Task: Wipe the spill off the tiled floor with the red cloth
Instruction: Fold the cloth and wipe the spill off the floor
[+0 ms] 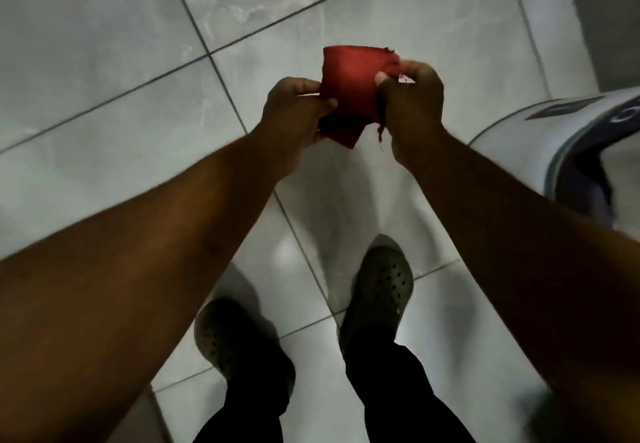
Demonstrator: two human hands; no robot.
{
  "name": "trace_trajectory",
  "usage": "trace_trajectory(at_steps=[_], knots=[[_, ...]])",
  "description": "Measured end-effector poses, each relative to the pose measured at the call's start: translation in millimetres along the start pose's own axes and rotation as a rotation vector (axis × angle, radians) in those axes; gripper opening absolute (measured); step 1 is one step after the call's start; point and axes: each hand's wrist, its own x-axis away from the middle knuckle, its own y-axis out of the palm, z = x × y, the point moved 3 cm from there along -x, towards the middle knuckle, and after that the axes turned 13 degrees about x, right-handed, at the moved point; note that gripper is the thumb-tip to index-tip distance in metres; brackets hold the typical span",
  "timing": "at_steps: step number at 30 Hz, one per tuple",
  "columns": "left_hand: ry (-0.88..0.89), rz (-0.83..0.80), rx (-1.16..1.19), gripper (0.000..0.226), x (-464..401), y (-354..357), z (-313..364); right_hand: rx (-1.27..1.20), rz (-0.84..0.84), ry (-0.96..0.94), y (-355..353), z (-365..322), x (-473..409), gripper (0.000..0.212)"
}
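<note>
I stand and hold a small red cloth [353,86] in front of me, well above the floor, folded, with a frayed thread hanging off its right edge. My left hand [294,113] pinches its lower left side. My right hand [414,110] grips its upper right corner. Below lies the light grey tiled floor [104,62] with dark grout lines. A pale smeared patch [249,10] shows on the tile beyond the cloth; whether it is the spill I cannot tell.
My two feet in grey perforated clogs [381,290] stand on the tiles at the bottom, below dark trousers. A white rounded appliance with blue trim [568,138] stands at the right edge. A grey wall or door [609,20] rises at the top right.
</note>
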Motion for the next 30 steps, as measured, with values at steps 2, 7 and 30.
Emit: trace_trajectory(at_steps=[2,7,30], knots=[[0.037,-0.005,-0.057,0.014,-21.1,-15.1,-11.9,-0.034,0.012,0.009,24.7,17.6,-17.8,0.025],[0.235,-0.063,-0.928,0.050,-72.7,-56.4,-38.7,0.099,0.138,-0.003,57.2,76.0,-47.5,0.032],[0.663,0.158,-1.512,0.084,-95.7,-205.1,-98.5,1.284,-0.126,-0.276,45.1,162.0,-56.8,0.067]])
